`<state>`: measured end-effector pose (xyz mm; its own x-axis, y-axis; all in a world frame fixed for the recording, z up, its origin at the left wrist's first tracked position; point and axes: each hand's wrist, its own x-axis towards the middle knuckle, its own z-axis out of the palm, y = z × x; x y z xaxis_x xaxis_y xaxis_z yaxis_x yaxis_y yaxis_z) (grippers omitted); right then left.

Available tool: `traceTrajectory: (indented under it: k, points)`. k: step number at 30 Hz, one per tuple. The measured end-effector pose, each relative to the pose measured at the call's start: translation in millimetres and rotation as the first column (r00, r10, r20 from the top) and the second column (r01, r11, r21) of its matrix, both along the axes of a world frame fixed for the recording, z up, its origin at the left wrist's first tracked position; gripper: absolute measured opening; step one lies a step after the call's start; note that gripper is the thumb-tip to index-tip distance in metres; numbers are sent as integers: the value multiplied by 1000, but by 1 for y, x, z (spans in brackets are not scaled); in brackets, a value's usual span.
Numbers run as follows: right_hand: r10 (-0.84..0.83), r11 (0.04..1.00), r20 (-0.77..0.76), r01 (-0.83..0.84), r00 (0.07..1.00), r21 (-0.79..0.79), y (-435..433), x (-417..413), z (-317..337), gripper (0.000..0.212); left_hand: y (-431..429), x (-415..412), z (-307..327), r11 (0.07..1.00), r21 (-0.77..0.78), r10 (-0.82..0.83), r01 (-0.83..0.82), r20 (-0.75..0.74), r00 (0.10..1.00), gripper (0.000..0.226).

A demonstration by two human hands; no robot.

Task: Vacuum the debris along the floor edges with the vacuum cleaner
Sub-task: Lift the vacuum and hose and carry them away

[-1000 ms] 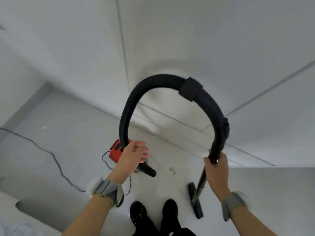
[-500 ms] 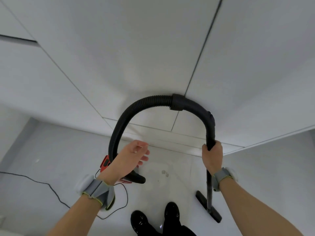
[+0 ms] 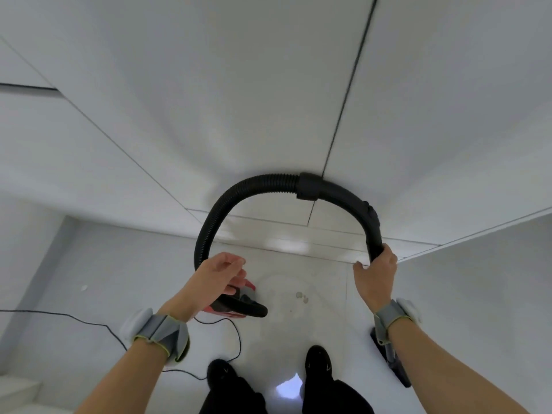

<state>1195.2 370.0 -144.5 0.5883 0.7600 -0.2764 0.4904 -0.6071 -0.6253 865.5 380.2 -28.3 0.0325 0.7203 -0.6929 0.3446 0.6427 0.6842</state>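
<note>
The black ribbed vacuum hose arches in front of me into a curved black handle. My right hand grips the lower end of that handle. The wand runs down behind my right forearm to the black floor nozzle, which rests on the white floor by my right foot. My left hand hovers with its fingers apart in front of the hose's left side, with nothing in its palm. The red vacuum body sits on the floor below it, mostly hidden. Small specks of debris lie ahead near the wall base.
White panelled walls meet the floor just ahead at a skirting edge. A thin black power cord trails left across the floor and loops by my black shoes. A small white scrap lies on the left.
My right hand and the handle have shifted right, and the nozzle now lies closer to my right foot. My left hand has stayed open beside the hose.
</note>
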Motion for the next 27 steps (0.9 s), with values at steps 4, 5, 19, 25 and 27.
traceTrajectory:
  k: [4,5,19,25,27]
  points:
    - [-143,987,40,146,989,-63,-25,-24,9,86,5,-38,18,988,45,-148,145,75,986,18]
    - [-173,982,71,177,982,-64,-31,-33,11,85,7,-52,23,980,49,-197,192,127,972,20]
    - [201,736,-483,-456,852,-500,-175,-348,-32,11,-29,-286,-111,978,-182,97,-104,-47,994,19]
    - [342,679,-502,-578,795,-453,-126,-437,-115,11,-41,-314,-248,972,-210,-134,103,-142,981,20]
    - [428,689,-418,-588,802,-423,-105,-452,-171,21,-39,-316,-305,962,-201,-222,184,-191,956,36]
